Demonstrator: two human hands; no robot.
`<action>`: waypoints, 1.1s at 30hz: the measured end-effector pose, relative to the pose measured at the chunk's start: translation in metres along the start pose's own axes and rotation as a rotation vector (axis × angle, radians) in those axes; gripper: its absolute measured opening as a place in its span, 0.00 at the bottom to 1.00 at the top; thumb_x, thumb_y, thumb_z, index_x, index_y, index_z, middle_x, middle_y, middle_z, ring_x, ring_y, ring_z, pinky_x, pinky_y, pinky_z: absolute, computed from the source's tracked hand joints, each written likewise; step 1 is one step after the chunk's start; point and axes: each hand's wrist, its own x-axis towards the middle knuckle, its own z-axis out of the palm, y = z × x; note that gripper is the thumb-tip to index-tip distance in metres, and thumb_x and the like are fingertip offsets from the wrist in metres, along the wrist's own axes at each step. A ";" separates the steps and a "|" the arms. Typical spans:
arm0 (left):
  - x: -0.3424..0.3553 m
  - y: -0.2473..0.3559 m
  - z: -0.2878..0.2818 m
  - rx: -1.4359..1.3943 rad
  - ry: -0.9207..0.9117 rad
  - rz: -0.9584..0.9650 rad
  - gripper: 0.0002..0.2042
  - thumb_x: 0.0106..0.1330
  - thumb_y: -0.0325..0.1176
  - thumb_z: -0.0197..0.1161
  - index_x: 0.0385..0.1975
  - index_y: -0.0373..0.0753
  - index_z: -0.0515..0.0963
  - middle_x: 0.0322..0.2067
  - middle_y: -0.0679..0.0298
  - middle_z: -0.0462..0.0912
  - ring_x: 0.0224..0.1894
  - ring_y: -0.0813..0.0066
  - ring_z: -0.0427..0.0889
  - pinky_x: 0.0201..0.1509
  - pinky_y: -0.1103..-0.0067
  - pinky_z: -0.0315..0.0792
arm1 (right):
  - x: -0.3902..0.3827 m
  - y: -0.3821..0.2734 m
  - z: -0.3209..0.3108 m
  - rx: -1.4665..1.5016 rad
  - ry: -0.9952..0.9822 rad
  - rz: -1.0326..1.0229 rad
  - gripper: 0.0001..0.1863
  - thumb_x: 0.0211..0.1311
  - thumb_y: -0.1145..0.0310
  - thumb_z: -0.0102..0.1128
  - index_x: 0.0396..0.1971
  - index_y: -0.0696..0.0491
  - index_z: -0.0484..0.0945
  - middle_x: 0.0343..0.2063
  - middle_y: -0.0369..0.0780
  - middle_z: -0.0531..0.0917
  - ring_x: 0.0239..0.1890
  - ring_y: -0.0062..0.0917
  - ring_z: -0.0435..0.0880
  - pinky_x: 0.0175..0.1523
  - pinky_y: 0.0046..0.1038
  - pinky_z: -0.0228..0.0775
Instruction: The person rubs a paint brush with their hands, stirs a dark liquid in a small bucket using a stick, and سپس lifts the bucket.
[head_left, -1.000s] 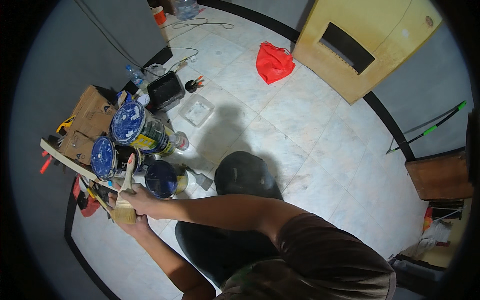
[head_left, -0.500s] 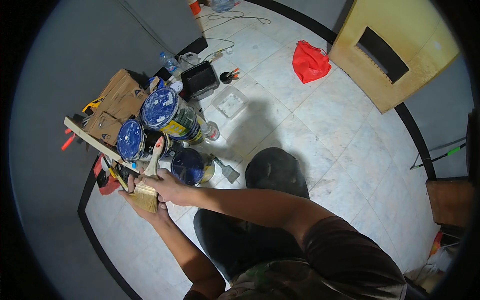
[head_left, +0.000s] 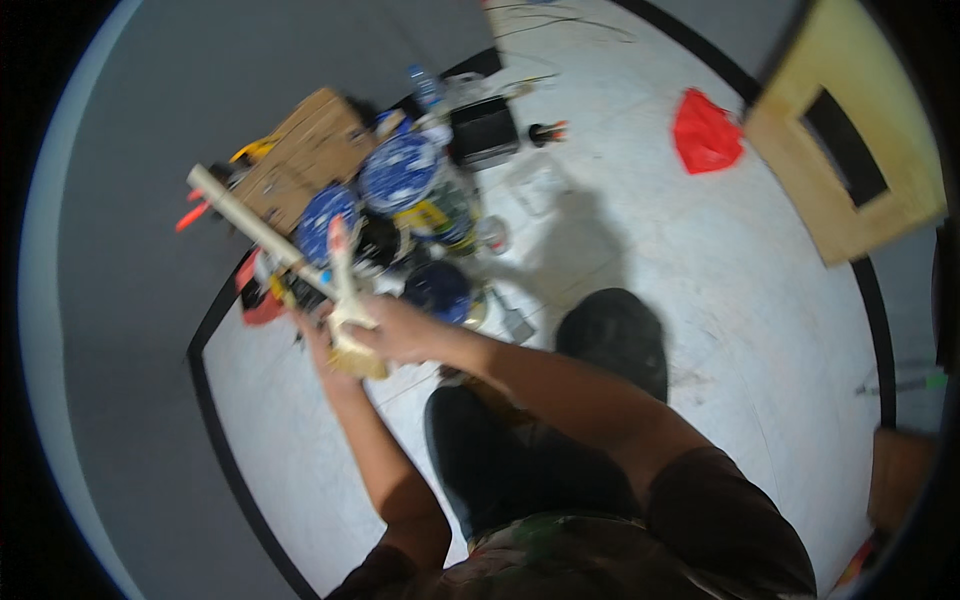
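My right hand is closed around a wide paintbrush near its ferrule. The brush's pale wooden handle with a red tip points away from me, and its tan bristles hang toward me. Just left of and behind the bristles is my left hand, palm toward the brush, with the visible fingers stretched out. The brush partly hides that hand, and motion blurs both; I cannot tell whether the left fingers touch the bristles. Beyond my hands stands an open paint can, with a flat grey brush lying beside it.
Paint-smeared blue-lidded buckets stand against a cardboard box. A long pale wooden strip leans there. Farther off are a black paint tray, a clear plastic tub, a red bag and a yellowish panel.
The view has swung, so the whole scene sits farther right and is blurrier. The paintbrush stays in my right hand, now more upright in the picture, its bristles still by my left hand.
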 end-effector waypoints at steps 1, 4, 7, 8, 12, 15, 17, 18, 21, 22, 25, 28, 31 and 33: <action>0.007 0.013 -0.029 -0.097 -0.137 -0.130 0.32 0.80 0.61 0.53 0.66 0.35 0.72 0.47 0.58 0.83 0.50 0.64 0.84 0.60 0.65 0.81 | 0.002 0.000 -0.002 0.001 0.053 -0.130 0.21 0.74 0.63 0.61 0.61 0.58 0.79 0.49 0.52 0.87 0.51 0.41 0.88 0.59 0.37 0.78; -0.002 -0.011 0.085 -0.024 0.183 -0.168 0.46 0.76 0.70 0.51 0.75 0.31 0.64 0.55 0.52 0.83 0.58 0.55 0.83 0.64 0.64 0.79 | 0.001 -0.013 -0.030 -0.018 0.077 0.027 0.18 0.72 0.67 0.63 0.57 0.58 0.80 0.44 0.47 0.88 0.47 0.34 0.89 0.54 0.36 0.79; 0.002 0.010 0.118 0.186 0.029 0.012 0.47 0.77 0.72 0.43 0.75 0.29 0.63 0.70 0.45 0.73 0.72 0.48 0.73 0.76 0.59 0.66 | 0.005 -0.027 -0.028 -0.032 0.008 0.140 0.21 0.70 0.66 0.68 0.57 0.60 0.80 0.42 0.43 0.89 0.43 0.24 0.89 0.51 0.32 0.80; 0.008 0.011 0.128 0.330 0.059 0.087 0.49 0.75 0.76 0.38 0.73 0.30 0.66 0.69 0.45 0.75 0.70 0.53 0.76 0.72 0.64 0.70 | 0.005 -0.032 -0.029 -0.045 -0.040 0.205 0.21 0.69 0.66 0.69 0.57 0.60 0.81 0.41 0.43 0.90 0.42 0.24 0.89 0.50 0.32 0.81; 0.002 -0.006 0.143 0.478 -0.120 0.122 0.54 0.73 0.80 0.30 0.74 0.30 0.66 0.68 0.46 0.76 0.69 0.59 0.77 0.71 0.71 0.69 | -0.006 -0.055 -0.017 0.056 0.019 0.281 0.18 0.66 0.68 0.70 0.53 0.60 0.84 0.40 0.42 0.91 0.40 0.24 0.90 0.48 0.32 0.81; -0.012 -0.026 0.165 0.316 -0.131 0.123 0.52 0.75 0.77 0.30 0.76 0.31 0.63 0.70 0.44 0.74 0.70 0.55 0.75 0.72 0.66 0.70 | -0.005 -0.038 -0.013 -0.256 0.251 -0.358 0.15 0.67 0.70 0.69 0.50 0.61 0.85 0.40 0.42 0.92 0.38 0.25 0.92 0.45 0.31 0.82; -0.016 -0.038 0.174 0.336 -0.059 0.257 0.50 0.77 0.75 0.30 0.77 0.30 0.62 0.71 0.44 0.73 0.71 0.53 0.75 0.72 0.64 0.70 | -0.007 -0.031 -0.009 -0.152 0.343 -0.265 0.15 0.67 0.70 0.69 0.50 0.60 0.85 0.40 0.42 0.92 0.39 0.26 0.92 0.45 0.31 0.82; -0.020 -0.045 0.176 0.381 -0.108 0.259 0.46 0.80 0.71 0.30 0.78 0.31 0.58 0.73 0.43 0.69 0.73 0.52 0.73 0.74 0.64 0.69 | -0.008 -0.032 -0.009 -0.104 0.389 -0.216 0.15 0.67 0.70 0.69 0.50 0.60 0.85 0.40 0.42 0.92 0.40 0.26 0.92 0.45 0.31 0.82; -0.028 -0.067 0.188 0.199 -0.136 0.239 0.41 0.84 0.64 0.29 0.80 0.32 0.53 0.77 0.47 0.63 0.78 0.53 0.65 0.80 0.63 0.60 | -0.010 -0.036 -0.021 -0.180 0.504 -0.272 0.12 0.68 0.72 0.67 0.47 0.62 0.86 0.39 0.43 0.91 0.41 0.24 0.91 0.47 0.29 0.80; -0.034 -0.075 0.190 0.170 -0.143 0.229 0.40 0.84 0.63 0.29 0.81 0.33 0.52 0.79 0.48 0.61 0.79 0.54 0.62 0.82 0.63 0.57 | -0.006 -0.039 -0.026 -0.184 0.547 -0.293 0.11 0.69 0.73 0.67 0.46 0.62 0.86 0.38 0.43 0.91 0.40 0.24 0.90 0.47 0.29 0.80; -0.068 -0.093 0.185 0.285 -0.109 0.138 0.43 0.82 0.67 0.33 0.83 0.36 0.47 0.80 0.56 0.58 0.80 0.59 0.58 0.83 0.64 0.51 | 0.004 -0.050 -0.033 0.070 0.644 -0.192 0.10 0.71 0.72 0.67 0.44 0.64 0.86 0.37 0.41 0.92 0.38 0.21 0.90 0.43 0.28 0.80; -0.063 -0.093 0.184 0.397 -0.129 0.276 0.47 0.80 0.71 0.32 0.83 0.36 0.45 0.81 0.57 0.56 0.82 0.61 0.53 0.84 0.66 0.45 | 0.010 -0.059 -0.040 0.187 0.612 -0.093 0.10 0.70 0.71 0.67 0.42 0.64 0.87 0.36 0.41 0.92 0.37 0.21 0.90 0.43 0.28 0.80; -0.035 -0.057 0.186 0.367 -0.040 0.347 0.51 0.77 0.76 0.30 0.83 0.32 0.47 0.82 0.56 0.54 0.83 0.62 0.50 0.85 0.68 0.39 | 0.002 -0.053 -0.032 0.218 0.468 0.103 0.13 0.68 0.68 0.69 0.42 0.63 0.86 0.35 0.42 0.91 0.37 0.22 0.89 0.43 0.29 0.79; -0.019 -0.028 0.192 0.551 -0.041 0.492 0.52 0.78 0.75 0.27 0.82 0.28 0.47 0.83 0.53 0.49 0.84 0.61 0.47 0.85 0.70 0.37 | -0.004 -0.061 -0.017 0.243 0.390 0.157 0.14 0.67 0.66 0.70 0.43 0.63 0.86 0.36 0.42 0.91 0.37 0.22 0.89 0.44 0.30 0.79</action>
